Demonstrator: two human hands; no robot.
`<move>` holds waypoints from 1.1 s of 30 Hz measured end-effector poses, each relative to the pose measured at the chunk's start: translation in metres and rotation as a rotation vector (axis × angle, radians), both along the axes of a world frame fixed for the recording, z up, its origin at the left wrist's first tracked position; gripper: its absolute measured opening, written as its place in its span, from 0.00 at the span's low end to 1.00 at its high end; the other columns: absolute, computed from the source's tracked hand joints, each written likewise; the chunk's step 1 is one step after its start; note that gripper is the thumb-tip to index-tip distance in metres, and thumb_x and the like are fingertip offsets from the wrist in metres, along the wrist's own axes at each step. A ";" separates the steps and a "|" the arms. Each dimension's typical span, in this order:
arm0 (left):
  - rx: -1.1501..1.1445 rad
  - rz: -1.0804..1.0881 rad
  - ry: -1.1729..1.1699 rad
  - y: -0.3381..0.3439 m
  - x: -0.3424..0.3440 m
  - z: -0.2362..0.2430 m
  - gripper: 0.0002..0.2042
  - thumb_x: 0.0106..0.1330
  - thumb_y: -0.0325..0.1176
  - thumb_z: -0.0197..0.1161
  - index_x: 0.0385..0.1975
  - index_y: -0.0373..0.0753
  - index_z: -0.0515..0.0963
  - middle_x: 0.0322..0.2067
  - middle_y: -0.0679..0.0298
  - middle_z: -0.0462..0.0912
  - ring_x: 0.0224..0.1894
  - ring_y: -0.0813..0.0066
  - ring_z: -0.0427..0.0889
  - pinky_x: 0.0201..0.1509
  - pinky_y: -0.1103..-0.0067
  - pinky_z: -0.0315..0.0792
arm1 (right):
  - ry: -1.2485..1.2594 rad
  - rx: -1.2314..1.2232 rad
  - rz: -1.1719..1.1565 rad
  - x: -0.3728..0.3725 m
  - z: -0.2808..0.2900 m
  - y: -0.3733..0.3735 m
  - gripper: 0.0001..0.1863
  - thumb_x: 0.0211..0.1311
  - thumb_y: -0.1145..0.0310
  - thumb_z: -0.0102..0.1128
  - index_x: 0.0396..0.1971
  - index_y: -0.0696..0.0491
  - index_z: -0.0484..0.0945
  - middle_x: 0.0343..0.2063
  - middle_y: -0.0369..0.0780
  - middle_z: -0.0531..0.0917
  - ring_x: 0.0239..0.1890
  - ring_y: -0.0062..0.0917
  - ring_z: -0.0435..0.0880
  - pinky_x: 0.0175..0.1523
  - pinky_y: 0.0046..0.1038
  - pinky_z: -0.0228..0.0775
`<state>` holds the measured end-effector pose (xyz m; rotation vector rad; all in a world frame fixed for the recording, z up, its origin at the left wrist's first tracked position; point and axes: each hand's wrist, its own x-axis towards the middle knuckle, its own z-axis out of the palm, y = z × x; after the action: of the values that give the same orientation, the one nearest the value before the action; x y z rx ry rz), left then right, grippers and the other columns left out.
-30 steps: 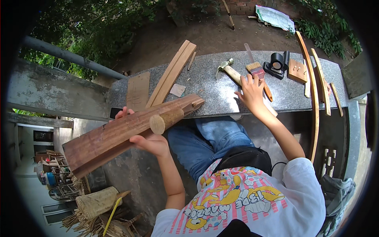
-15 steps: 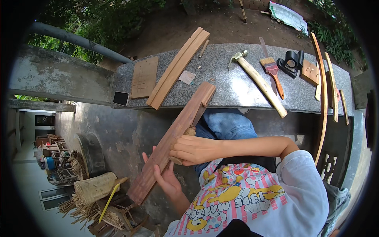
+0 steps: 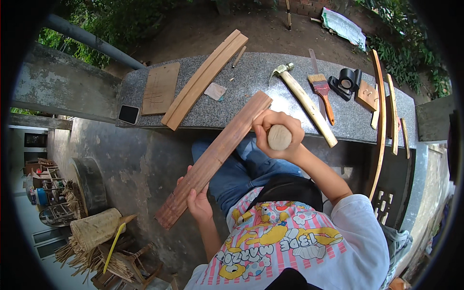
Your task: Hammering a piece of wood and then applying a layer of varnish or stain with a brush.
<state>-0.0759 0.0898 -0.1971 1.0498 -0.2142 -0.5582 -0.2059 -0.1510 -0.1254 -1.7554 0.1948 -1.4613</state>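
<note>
Reference point: the hammer, lying on the bench with its head away from the person and its handle end past the near edge.

The plank, dark and reddish, is held aslant, to the left of the hammer and nearer the person; its upper end, seen over the bench, points toward the hammer. The left hand grips the plank near its lower end, thumb on one side, fingertips showing on the other. The right hand, just short of the hammer's handle, is closed around the peg, its round end facing up. The right hand sits close against the plank's edge; whether it touches cannot be told.

Left of the hammer, in order outward: the scrap, the beam, the board bearing drawn lines and the phone, face dark. The stick lies left of the hammer's head, beside the beam.

Right of the hammer: the brush, bristles away from the person; the black device; the block with pegs standing in it; and several slim wooden strips.
</note>
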 end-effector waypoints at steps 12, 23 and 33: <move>-0.142 -0.095 0.210 -0.015 0.031 -0.064 0.25 0.63 0.33 0.51 0.61 0.39 0.61 0.66 0.48 0.60 0.68 0.55 0.61 0.66 0.59 0.66 | -0.375 0.447 0.290 -0.048 0.035 -0.053 0.07 0.57 0.75 0.53 0.25 0.55 0.63 0.15 0.36 0.68 0.15 0.20 0.65 0.28 0.26 0.60; -0.148 -0.243 0.301 -0.082 0.086 -0.113 0.24 0.65 0.39 0.54 0.59 0.34 0.64 0.59 0.52 0.68 0.63 0.61 0.68 0.66 0.65 0.67 | -0.200 0.249 0.074 -0.122 0.030 -0.039 0.09 0.61 0.72 0.54 0.25 0.54 0.64 0.13 0.35 0.68 0.12 0.17 0.63 0.28 0.28 0.60; 0.009 -0.328 0.282 -0.104 0.104 -0.108 0.34 0.67 0.58 0.55 0.62 0.37 0.61 0.60 0.56 0.66 0.65 0.65 0.63 0.70 0.57 0.59 | -0.155 0.160 0.037 -0.063 -0.005 -0.065 0.08 0.59 0.78 0.58 0.27 0.59 0.67 0.19 0.40 0.74 0.22 0.22 0.71 0.33 0.27 0.68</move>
<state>0.0285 -0.0141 -0.3052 0.9379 -0.1353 -0.9956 -0.2684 -0.2164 -0.1304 -1.5045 0.1912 -1.5050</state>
